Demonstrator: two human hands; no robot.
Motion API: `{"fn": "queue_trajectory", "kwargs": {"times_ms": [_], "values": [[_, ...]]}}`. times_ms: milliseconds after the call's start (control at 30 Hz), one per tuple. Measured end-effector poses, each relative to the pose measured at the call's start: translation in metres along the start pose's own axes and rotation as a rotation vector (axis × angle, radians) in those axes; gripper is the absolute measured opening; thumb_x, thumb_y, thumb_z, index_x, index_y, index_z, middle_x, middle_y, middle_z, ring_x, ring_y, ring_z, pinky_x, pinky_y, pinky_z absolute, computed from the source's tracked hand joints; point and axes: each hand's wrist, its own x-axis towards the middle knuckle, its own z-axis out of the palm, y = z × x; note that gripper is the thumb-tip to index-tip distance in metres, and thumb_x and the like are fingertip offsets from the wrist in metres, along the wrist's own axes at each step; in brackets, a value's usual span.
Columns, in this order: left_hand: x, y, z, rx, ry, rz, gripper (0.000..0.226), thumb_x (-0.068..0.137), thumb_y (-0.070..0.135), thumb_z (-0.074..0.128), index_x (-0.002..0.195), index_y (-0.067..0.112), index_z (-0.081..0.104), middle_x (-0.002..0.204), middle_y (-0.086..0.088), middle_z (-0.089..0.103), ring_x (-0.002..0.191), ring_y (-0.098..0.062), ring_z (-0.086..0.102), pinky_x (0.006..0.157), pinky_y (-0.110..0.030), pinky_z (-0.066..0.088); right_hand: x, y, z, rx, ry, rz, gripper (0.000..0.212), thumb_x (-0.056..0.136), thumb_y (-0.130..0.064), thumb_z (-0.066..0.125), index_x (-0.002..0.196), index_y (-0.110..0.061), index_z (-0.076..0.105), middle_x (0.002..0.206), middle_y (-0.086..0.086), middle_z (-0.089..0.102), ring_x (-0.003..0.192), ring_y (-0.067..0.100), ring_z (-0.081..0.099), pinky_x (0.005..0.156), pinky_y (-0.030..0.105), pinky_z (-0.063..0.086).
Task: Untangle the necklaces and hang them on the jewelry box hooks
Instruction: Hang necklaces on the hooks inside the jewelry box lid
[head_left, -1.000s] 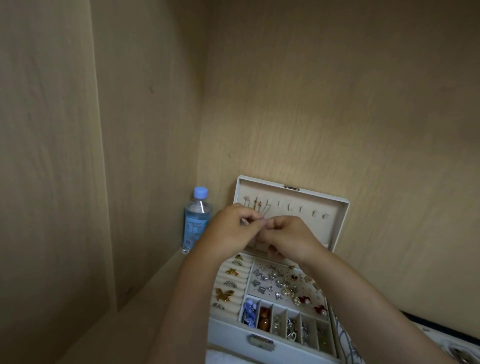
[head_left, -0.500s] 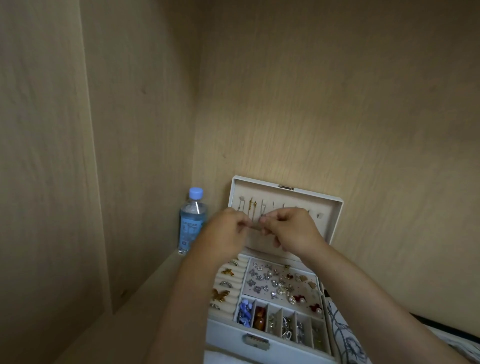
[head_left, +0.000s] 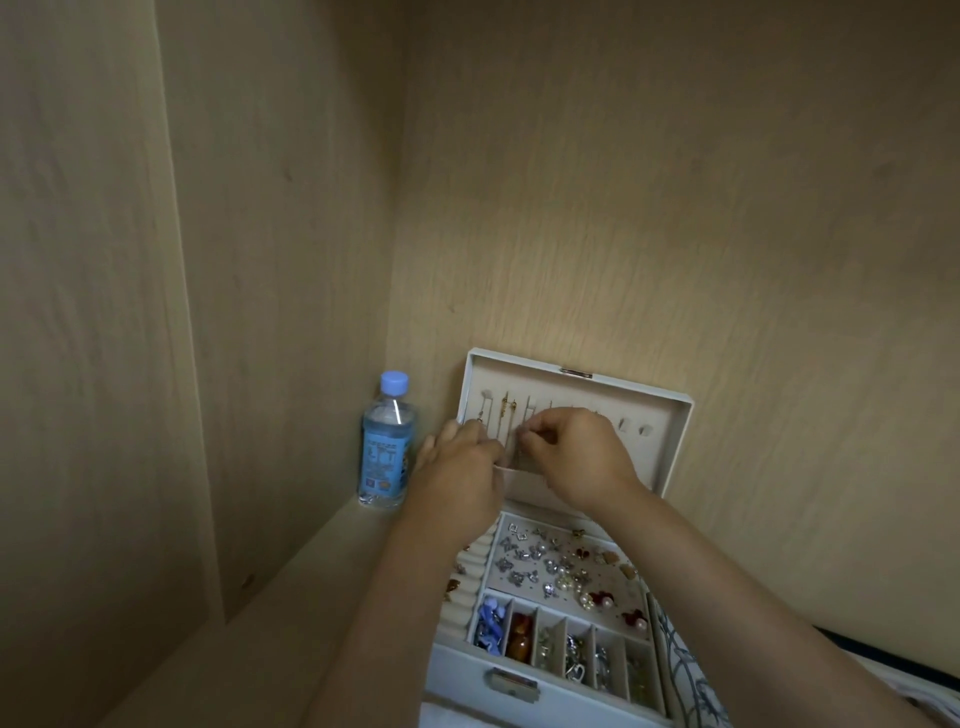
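Your right hand (head_left: 576, 460) is curled in front of the raised lid (head_left: 670, 452) of the jewelry box (head_left: 457, 673). Its thumb and forefinger pinch a thin chain (head_left: 518, 451) just below the row of hooks (head_left: 644, 430). Your left hand (head_left: 460, 473) sits just beside it, fingers reaching toward the lid's left end and thumb close to the chain. I cannot tell whether that hand grips anything.

A few necklaces (head_left: 506, 414) hang from the hooks at the left, right above your fingers, while the hooks at the right end are bare. The lid stands upright against the wooden back wall (head_left: 649, 182).

Below your wrists the box's tray lies open. Small earrings (head_left: 550, 566) are scattered across the flat section, ring rolls (head_left: 470, 577) run along the left side, and a row of narrow compartments (head_left: 550, 644) at the front holds more pieces.

A water bottle (head_left: 387, 441) with a blue cap stands in the corner, just left of the lid. A patterned cloth (head_left: 693, 691) lies beside the box on the right.
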Motion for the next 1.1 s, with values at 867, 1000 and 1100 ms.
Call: {"fn": "queue_trajectory", "kwargs": {"times_ms": [867,1000,1100], "values": [[-0.058,0.03,-0.027,0.007,-0.03,-0.036,0.04,0.092,0.032,0.058,0.131,0.028,0.056,0.136,0.009,0.045,0.127,-0.014,0.037,0.105,-0.034,0.037,-0.112,0.03,-0.051,-0.258,-0.228,-0.064,0.06,0.09,-0.058,0.05,0.145,-0.034,0.046,0.143,-0.005,0.047,0.131,0.02,0.046,0.108,0.04,0.04],[-0.097,0.025,-0.035,0.101,-0.115,-0.192,0.048,0.092,0.042,0.055,0.138,0.03,0.049,0.149,0.003,0.037,0.135,-0.022,0.031,0.11,-0.039,0.034,-0.159,0.04,-0.047,-0.081,-0.255,0.131,0.084,0.079,-0.076,0.048,0.151,-0.035,0.031,0.155,-0.003,0.028,0.142,0.021,0.031,0.116,0.039,0.03],[-0.118,0.023,-0.032,0.099,-0.217,-0.353,0.055,0.095,0.051,0.045,0.147,0.033,0.036,0.157,-0.002,0.026,0.139,-0.027,0.028,0.112,-0.041,0.03,-0.185,0.041,-0.034,0.146,-0.26,0.241,0.086,0.084,-0.068,0.059,0.154,-0.036,0.021,0.159,-0.005,0.02,0.144,0.02,0.03,0.115,0.036,0.03]]}}
